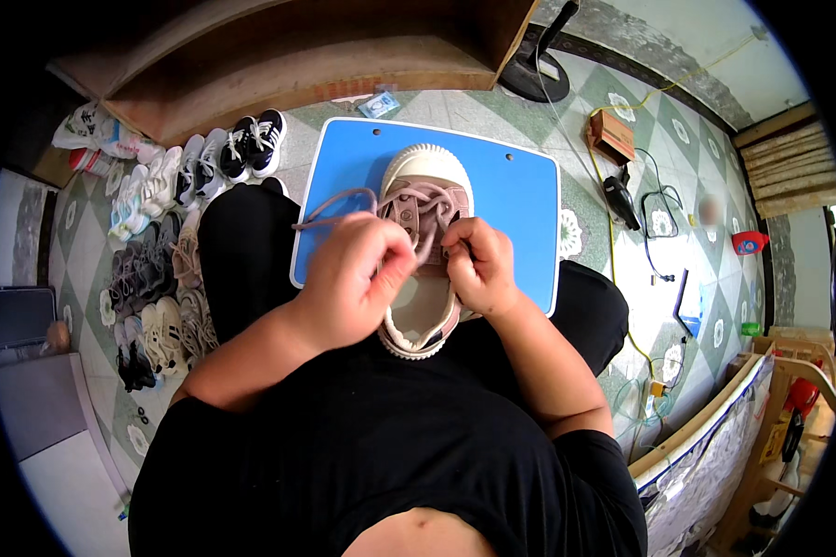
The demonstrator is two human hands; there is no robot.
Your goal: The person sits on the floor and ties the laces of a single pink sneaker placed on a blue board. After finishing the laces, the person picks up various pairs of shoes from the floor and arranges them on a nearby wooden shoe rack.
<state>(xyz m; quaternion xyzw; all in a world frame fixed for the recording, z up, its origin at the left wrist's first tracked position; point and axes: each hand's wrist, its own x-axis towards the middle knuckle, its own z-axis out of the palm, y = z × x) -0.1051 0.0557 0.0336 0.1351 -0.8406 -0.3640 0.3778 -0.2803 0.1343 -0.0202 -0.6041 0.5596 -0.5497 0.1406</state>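
A pinkish-beige sneaker [427,167] with a cream toe and sole stands upright on a blue board [520,213] in front of me, its toe pointing away. Its mauve shoelace [339,197] is loose: one length loops out to the left, while other strands cross over the tongue. My left hand [358,274] is curled at the left side of the shoe opening, pinching around a lace strand. At the right eyelet edge, my right hand [481,267] has thumb and forefinger closed together; what lies between those fingertips is hidden.
Rows of paired shoes [163,260] line the floor at left. A wooden cabinet [297,65] stands beyond the board. To the right lie a black hair dryer [620,197], a cardboard box [611,137] and cables [659,204]. A black stand base [534,74] is at the back.
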